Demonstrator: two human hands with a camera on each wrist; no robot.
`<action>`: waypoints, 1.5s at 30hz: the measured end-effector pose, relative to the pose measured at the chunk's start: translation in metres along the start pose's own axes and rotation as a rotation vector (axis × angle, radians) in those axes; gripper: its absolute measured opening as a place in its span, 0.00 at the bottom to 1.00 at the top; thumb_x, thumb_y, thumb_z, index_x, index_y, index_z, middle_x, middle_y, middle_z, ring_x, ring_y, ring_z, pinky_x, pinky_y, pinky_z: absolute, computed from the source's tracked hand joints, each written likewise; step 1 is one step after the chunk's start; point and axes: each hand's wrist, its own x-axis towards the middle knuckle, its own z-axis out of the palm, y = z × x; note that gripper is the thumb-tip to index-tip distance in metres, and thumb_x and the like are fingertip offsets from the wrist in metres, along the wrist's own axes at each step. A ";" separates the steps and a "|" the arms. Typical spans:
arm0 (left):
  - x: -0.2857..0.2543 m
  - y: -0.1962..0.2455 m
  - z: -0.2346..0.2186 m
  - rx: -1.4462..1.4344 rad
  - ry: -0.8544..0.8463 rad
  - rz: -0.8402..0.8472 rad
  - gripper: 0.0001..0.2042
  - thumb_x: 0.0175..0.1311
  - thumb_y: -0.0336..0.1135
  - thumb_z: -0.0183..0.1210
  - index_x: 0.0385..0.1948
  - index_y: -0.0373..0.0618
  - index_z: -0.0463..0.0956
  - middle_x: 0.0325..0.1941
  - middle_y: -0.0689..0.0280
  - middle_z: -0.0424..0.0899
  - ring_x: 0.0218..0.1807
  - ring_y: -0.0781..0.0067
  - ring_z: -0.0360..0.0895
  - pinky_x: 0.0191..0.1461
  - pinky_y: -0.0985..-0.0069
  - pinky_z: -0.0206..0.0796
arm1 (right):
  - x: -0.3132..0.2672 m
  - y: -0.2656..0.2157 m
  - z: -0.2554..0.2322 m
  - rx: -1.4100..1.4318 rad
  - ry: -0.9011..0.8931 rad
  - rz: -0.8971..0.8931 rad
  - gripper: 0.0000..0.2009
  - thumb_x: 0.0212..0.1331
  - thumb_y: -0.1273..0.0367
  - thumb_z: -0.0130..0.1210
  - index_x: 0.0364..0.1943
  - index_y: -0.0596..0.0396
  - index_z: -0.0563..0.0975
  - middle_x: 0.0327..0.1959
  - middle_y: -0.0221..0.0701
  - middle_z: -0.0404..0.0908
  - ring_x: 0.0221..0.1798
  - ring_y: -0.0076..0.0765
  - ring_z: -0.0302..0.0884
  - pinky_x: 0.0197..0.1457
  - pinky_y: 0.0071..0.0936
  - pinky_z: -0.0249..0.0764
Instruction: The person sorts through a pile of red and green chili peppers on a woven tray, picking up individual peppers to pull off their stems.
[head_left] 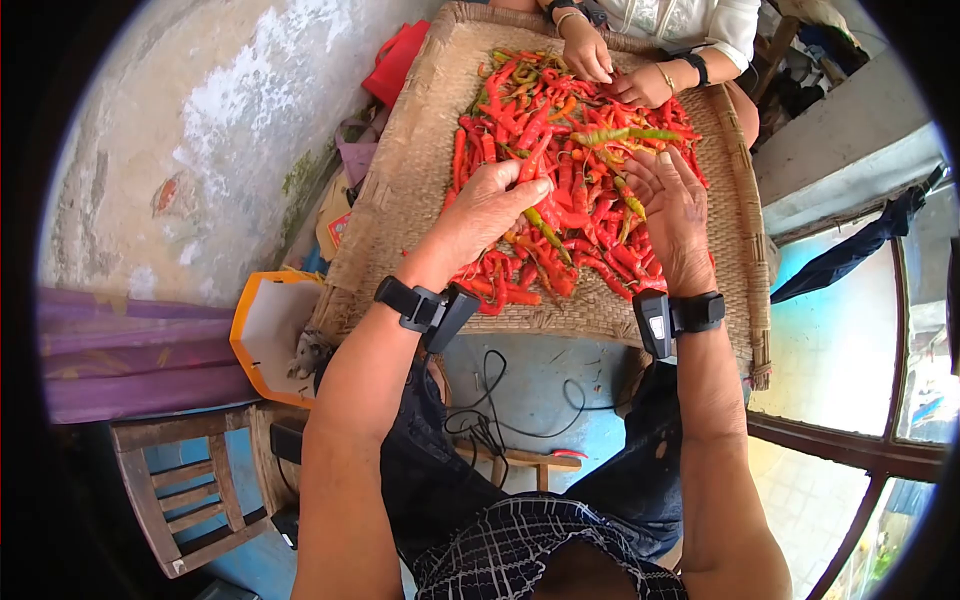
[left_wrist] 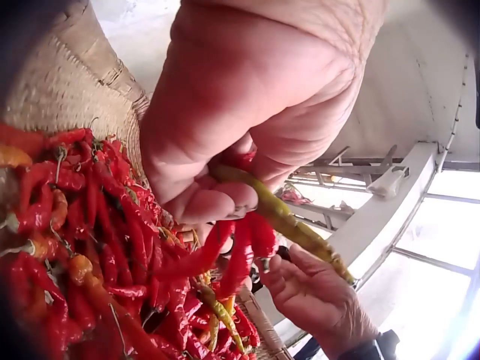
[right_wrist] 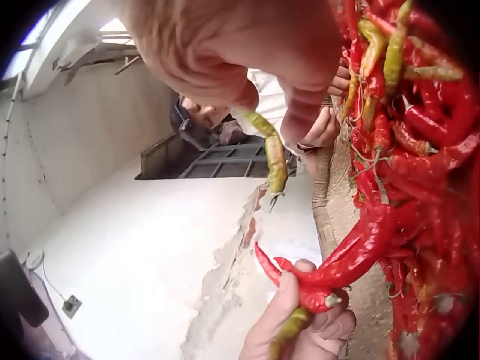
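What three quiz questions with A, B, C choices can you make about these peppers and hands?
1. Where do the chillies lie?
A. in a metal bucket
B. on a woven tray
C. on the floor

2. What colour are most of them?
A. red
B. purple
C. white

3. What is the left hand doing?
A. lying flat and holding nothing
B. gripping a knife
C. holding a yellow-green chilli along with red ones

Answers: 1 B, the heap rests on the basket-weave tray. 2 A, red fills the heap, with only a few green ones. 3 C, the left wrist view shows fingers curled round that chilli and some red ones, while the right hand is raised beside it, fingers up.
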 end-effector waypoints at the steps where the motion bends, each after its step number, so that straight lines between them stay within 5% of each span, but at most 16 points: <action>1: -0.001 0.003 0.000 -0.055 -0.025 0.002 0.11 0.62 0.42 0.55 0.36 0.45 0.74 0.29 0.76 0.74 0.27 0.89 0.66 0.31 0.87 0.61 | 0.001 0.000 -0.001 0.053 0.125 -0.021 0.17 0.61 0.67 0.51 0.52 0.61 0.69 0.37 0.33 0.77 0.34 0.21 0.73 0.38 0.17 0.71; 2: -0.001 0.005 0.000 -0.110 -0.051 0.003 0.11 0.62 0.43 0.55 0.36 0.45 0.74 0.30 0.76 0.74 0.30 0.89 0.67 0.33 0.87 0.61 | -0.002 0.001 -0.002 0.055 0.130 -0.024 0.17 0.61 0.67 0.51 0.52 0.61 0.69 0.37 0.33 0.77 0.34 0.21 0.73 0.38 0.17 0.71; 4: 0.002 0.002 -0.001 -0.080 -0.083 0.035 0.12 0.62 0.43 0.55 0.37 0.44 0.74 0.32 0.75 0.74 0.33 0.89 0.67 0.35 0.87 0.62 | -0.018 0.003 0.006 -0.578 -0.210 -0.073 0.20 0.61 0.67 0.51 0.55 0.61 0.67 0.43 0.32 0.76 0.38 0.23 0.73 0.41 0.20 0.72; 8: -0.005 0.009 0.002 -0.029 -0.145 0.015 0.14 0.62 0.42 0.55 0.41 0.42 0.73 0.35 0.74 0.74 0.38 0.89 0.68 0.40 0.87 0.62 | -0.026 0.002 0.013 -0.759 -0.608 -0.011 0.14 0.60 0.67 0.53 0.47 0.60 0.75 0.36 0.29 0.78 0.37 0.21 0.71 0.40 0.21 0.70; 13: -0.005 0.008 0.002 0.039 -0.198 0.032 0.14 0.62 0.43 0.55 0.41 0.42 0.73 0.31 0.76 0.71 0.32 0.89 0.66 0.33 0.87 0.60 | -0.027 0.002 0.009 -0.862 -0.677 0.144 0.08 0.59 0.68 0.53 0.30 0.60 0.75 0.22 0.23 0.74 0.27 0.16 0.68 0.32 0.17 0.67; 16: -0.004 0.008 -0.001 0.135 -0.133 -0.001 0.13 0.62 0.42 0.54 0.38 0.42 0.73 0.27 0.76 0.69 0.25 0.87 0.62 0.27 0.84 0.57 | -0.026 0.000 0.007 -0.841 -0.486 0.367 0.08 0.59 0.68 0.52 0.31 0.59 0.75 0.23 0.25 0.74 0.25 0.18 0.71 0.30 0.18 0.70; 18: -0.004 0.008 -0.002 0.171 -0.062 0.033 0.12 0.62 0.42 0.53 0.36 0.41 0.73 0.23 0.76 0.67 0.21 0.87 0.60 0.22 0.81 0.55 | -0.018 0.000 -0.003 -0.789 -0.450 0.325 0.08 0.60 0.67 0.50 0.31 0.58 0.75 0.22 0.27 0.75 0.23 0.21 0.73 0.28 0.19 0.71; 21: -0.006 0.008 -0.002 0.061 -0.042 0.030 0.12 0.62 0.42 0.53 0.34 0.43 0.72 0.23 0.75 0.68 0.22 0.86 0.61 0.24 0.81 0.56 | -0.004 -0.005 -0.005 -0.305 -0.295 0.144 0.09 0.60 0.67 0.50 0.35 0.60 0.74 0.27 0.29 0.77 0.27 0.22 0.75 0.28 0.18 0.72; 23: -0.008 0.010 0.000 -0.030 -0.056 0.026 0.12 0.62 0.44 0.54 0.37 0.45 0.73 0.28 0.76 0.70 0.27 0.89 0.63 0.28 0.88 0.58 | -0.001 -0.015 0.005 0.050 0.097 -0.020 0.11 0.61 0.67 0.50 0.40 0.61 0.72 0.32 0.33 0.78 0.31 0.22 0.75 0.30 0.18 0.72; 27: -0.006 0.007 0.001 -0.023 -0.042 0.002 0.12 0.62 0.43 0.54 0.37 0.45 0.72 0.29 0.76 0.71 0.27 0.89 0.64 0.29 0.88 0.58 | -0.013 -0.009 0.001 -0.429 -0.094 0.083 0.16 0.62 0.63 0.50 0.45 0.63 0.72 0.35 0.32 0.77 0.33 0.22 0.73 0.34 0.19 0.71; 29: -0.007 0.010 0.001 -0.003 -0.076 -0.001 0.11 0.63 0.42 0.53 0.38 0.45 0.72 0.30 0.76 0.71 0.27 0.89 0.64 0.28 0.88 0.58 | -0.023 0.003 0.009 -0.738 -0.417 -0.159 0.16 0.62 0.60 0.50 0.42 0.62 0.75 0.31 0.27 0.77 0.30 0.18 0.71 0.32 0.18 0.69; 30: -0.007 0.009 0.001 -0.005 -0.075 -0.003 0.11 0.63 0.42 0.53 0.38 0.45 0.72 0.30 0.76 0.71 0.27 0.89 0.64 0.28 0.88 0.58 | -0.025 0.003 0.010 -0.739 -0.419 -0.157 0.16 0.62 0.60 0.50 0.42 0.62 0.75 0.31 0.27 0.77 0.30 0.18 0.71 0.32 0.18 0.69; 32: -0.004 0.006 0.002 -0.027 -0.120 -0.024 0.12 0.63 0.42 0.53 0.39 0.45 0.72 0.30 0.76 0.71 0.27 0.90 0.64 0.28 0.89 0.57 | -0.029 0.001 0.013 -0.697 -0.735 0.144 0.16 0.62 0.59 0.50 0.38 0.60 0.77 0.25 0.23 0.75 0.27 0.17 0.68 0.31 0.17 0.66; 40: 0.002 0.000 -0.009 -0.161 0.192 -0.055 0.07 0.63 0.39 0.53 0.36 0.48 0.70 0.31 0.76 0.70 0.26 0.86 0.66 0.28 0.87 0.62 | -0.027 0.006 -0.003 -1.063 -0.828 0.185 0.08 0.57 0.68 0.53 0.33 0.60 0.77 0.18 0.28 0.72 0.24 0.22 0.66 0.30 0.23 0.66; 42: 0.003 -0.002 -0.009 -0.307 0.282 -0.027 0.06 0.63 0.36 0.53 0.36 0.48 0.69 0.34 0.74 0.70 0.28 0.84 0.67 0.29 0.86 0.63 | -0.023 0.001 -0.004 -1.180 -0.733 0.036 0.06 0.55 0.70 0.53 0.32 0.60 0.77 0.19 0.32 0.72 0.24 0.24 0.69 0.30 0.26 0.67; 45: 0.001 -0.003 -0.009 -0.382 0.217 -0.032 0.07 0.63 0.34 0.53 0.39 0.46 0.70 0.37 0.71 0.69 0.29 0.83 0.68 0.32 0.84 0.65 | -0.015 -0.017 0.007 -0.658 -0.217 -0.066 0.21 0.58 0.65 0.53 0.54 0.59 0.68 0.39 0.37 0.77 0.26 0.28 0.72 0.30 0.23 0.70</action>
